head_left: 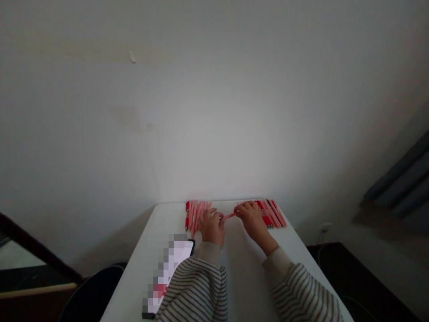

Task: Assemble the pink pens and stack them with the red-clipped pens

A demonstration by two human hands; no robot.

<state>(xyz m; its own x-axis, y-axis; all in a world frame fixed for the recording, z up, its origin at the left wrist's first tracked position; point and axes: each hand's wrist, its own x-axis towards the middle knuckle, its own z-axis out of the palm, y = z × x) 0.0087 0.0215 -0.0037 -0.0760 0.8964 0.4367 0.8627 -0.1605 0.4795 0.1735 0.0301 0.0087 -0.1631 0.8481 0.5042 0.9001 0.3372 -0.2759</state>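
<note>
Between my two hands, a slim pink pen-like stick (229, 216) is held just above the white table, pinched at both ends. My left hand (212, 226) has its fingers closed on the stick's left end. At the other end, the fingertips of my right hand (250, 221) grip it. Beside my left hand lies a bunch of pink sticks (195, 216) with a red piece at its outer edge. More pink sticks (275, 213), some red pieces among them, lie side by side to the right of my right hand. The stick's exact kind is too small to make out.
A phone (174, 273) with a lit, partly blurred screen lies on the white table (246, 286) by my left forearm. The table's far edge meets a pale wall (214, 112). Dark fabric (398, 174) hangs at the right, and a dark round object (90, 295) stands at lower left.
</note>
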